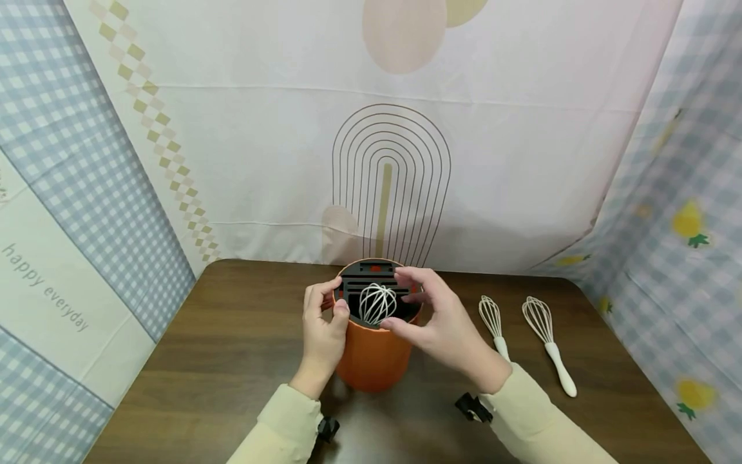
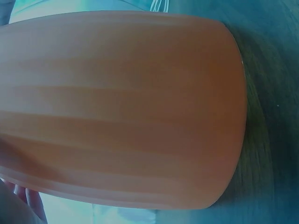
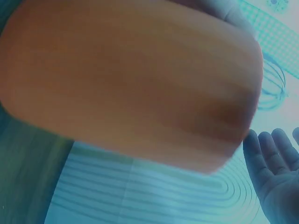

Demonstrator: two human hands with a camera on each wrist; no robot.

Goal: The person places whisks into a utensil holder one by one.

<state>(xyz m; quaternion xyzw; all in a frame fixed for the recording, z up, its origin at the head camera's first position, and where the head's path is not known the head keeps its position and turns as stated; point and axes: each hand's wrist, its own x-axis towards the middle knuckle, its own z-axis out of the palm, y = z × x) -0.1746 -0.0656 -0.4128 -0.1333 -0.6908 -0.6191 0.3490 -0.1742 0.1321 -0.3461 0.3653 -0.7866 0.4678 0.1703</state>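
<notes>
The left hand point(image 1: 324, 327) grips the rim of the orange container point(image 1: 372, 361) at its left side, thumb nearer the person than the fingers; the wall looks stiff and probably smooth, so the rim seems the surest hold. In the opening of its black slotted insert point(image 1: 356, 276) is the white whisk point(image 1: 379, 303), wire head up, handle hidden. It is likely light, its wires springy and easily bent; pinching low on the wires, near the handle, should deform them least. Beside it the right hand point(image 1: 438, 316) is spread, thumb and fingers parted; whether a fingertip brushes the wires I cannot tell. Farther right, 2 others, a half-hidden whisk point(image 1: 494, 327) and an outer whisk point(image 1: 549, 344), lie on the brown table point(image 1: 232, 335)
</notes>
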